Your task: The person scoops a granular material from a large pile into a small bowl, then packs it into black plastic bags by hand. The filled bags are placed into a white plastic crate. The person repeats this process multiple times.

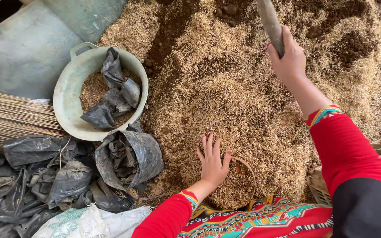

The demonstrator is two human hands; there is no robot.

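Fingers [209,145] of my left hand [212,165] lie spread wide and flat on the heap of husk and soil mix [225,101], holding nothing, while my right hand [287,59] is wrapped tight around the grey tool handle [270,20] that runs up out of view at the top edge of the heap. I cannot see the working end of that tool, so I judge the main risk to be there: if I drag it back toward me through the mix, it could catch the open left hand, which lies in its path near the heap's near edge. A thin curved rim of what looks like a basket [247,169] shows half buried just beside that hand, and a hard pull could bury it or tip it. At the heap's left edge the pale green basin [67,101] holds some mix and crumpled black plastic bags [113,94]; more black bags [54,176] lie on the floor near it, touching the mix. Loose husk shoved that way would likely spill under them or over the bundle of thin sticks [14,117] beside the basin.
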